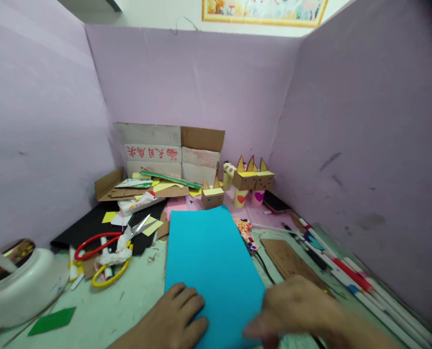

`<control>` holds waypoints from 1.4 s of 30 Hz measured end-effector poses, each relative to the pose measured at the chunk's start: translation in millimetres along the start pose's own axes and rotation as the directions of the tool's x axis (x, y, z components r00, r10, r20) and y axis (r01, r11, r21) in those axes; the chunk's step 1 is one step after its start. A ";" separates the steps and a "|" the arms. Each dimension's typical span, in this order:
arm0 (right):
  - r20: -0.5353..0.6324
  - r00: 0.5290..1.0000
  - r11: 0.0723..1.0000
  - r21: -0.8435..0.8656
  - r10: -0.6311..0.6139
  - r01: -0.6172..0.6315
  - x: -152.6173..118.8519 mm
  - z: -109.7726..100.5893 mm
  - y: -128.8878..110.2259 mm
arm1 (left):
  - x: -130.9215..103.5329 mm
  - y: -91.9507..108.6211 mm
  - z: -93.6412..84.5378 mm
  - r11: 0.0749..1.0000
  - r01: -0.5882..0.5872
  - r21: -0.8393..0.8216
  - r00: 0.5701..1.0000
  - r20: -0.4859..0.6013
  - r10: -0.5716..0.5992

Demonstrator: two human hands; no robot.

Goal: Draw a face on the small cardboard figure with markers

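Observation:
A large blue sheet of paper lies in front of me on the pale green table. Pressing on its near left edge is my left hand, palm down with the fingers apart. My right hand is over the sheet's lower right edge, smeared by motion. Its fingers point down at the paper, and I cannot make out whether they hold anything. Just beyond the sheet's far edge stands a small cardboard box head with pointed ears.
Red- and yellow-handled scissors lie to the left, near a white pot-like container and a green paper scrap. Several markers line the right wall. Cardboard, paper scraps and eared box figures stand at the back.

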State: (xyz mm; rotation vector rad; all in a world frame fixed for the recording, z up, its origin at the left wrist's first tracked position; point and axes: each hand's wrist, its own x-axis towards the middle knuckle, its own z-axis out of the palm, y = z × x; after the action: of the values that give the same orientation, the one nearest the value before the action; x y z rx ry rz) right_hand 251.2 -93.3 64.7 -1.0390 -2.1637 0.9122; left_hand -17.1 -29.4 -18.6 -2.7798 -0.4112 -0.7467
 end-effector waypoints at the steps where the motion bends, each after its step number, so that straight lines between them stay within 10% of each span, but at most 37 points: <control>1: 0.011 1.000 0.999 -0.031 0.021 -0.021 5.7 -3.2 0.0 | 0.1 0.3 -4.5 1.000 -0.005 0.002 0.999 0.045 0.005; 6: 0.222 0.947 0.932 -0.329 0.233 -0.152 29.1 1.5 -7.9 | -2.7 4.0 -16.6 0.999 0.025 0.032 0.992 0.126 -0.029; 10: 0.328 0.931 0.926 -0.377 0.160 -0.026 36.7 13.3 -15.1 | -3.6 5.9 -16.2 0.998 0.002 0.064 0.999 0.042 -0.004; 19: 0.268 0.944 0.945 -0.311 0.191 -0.103 41.0 16.3 6.5 | -4.8 -7.1 -16.6 0.971 -0.029 -0.238 0.972 -0.233 -0.028; 24: 0.280 0.947 0.959 -0.275 0.155 -0.075 39.0 17.8 8.1 | -6.1 -11.8 -24.1 0.865 -0.005 -0.501 0.981 -0.172 -0.094; 35: 0.202 0.970 0.962 -0.262 0.133 -0.078 41.9 17.5 1.1 | -1.3 -0.4 -39.7 0.854 0.191 -0.484 0.967 -0.056 -0.248; 38: 0.134 0.982 0.955 -0.282 0.132 -0.090 36.5 17.3 11.2 | 0.9 -4.9 -43.6 0.818 0.341 -0.463 0.858 -0.203 -0.472; 42: 0.126 0.991 0.963 -0.256 -0.049 0.080 34.2 18.2 52.8 | 2.4 -21.0 -52.2 0.533 0.719 -0.445 0.523 -0.159 -0.838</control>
State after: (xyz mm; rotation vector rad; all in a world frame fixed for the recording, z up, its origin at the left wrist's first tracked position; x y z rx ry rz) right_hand 242.5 -46.7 19.5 -1.0505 -2.4525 0.6870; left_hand -45.6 -24.6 29.9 -2.5123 -1.6976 -1.6166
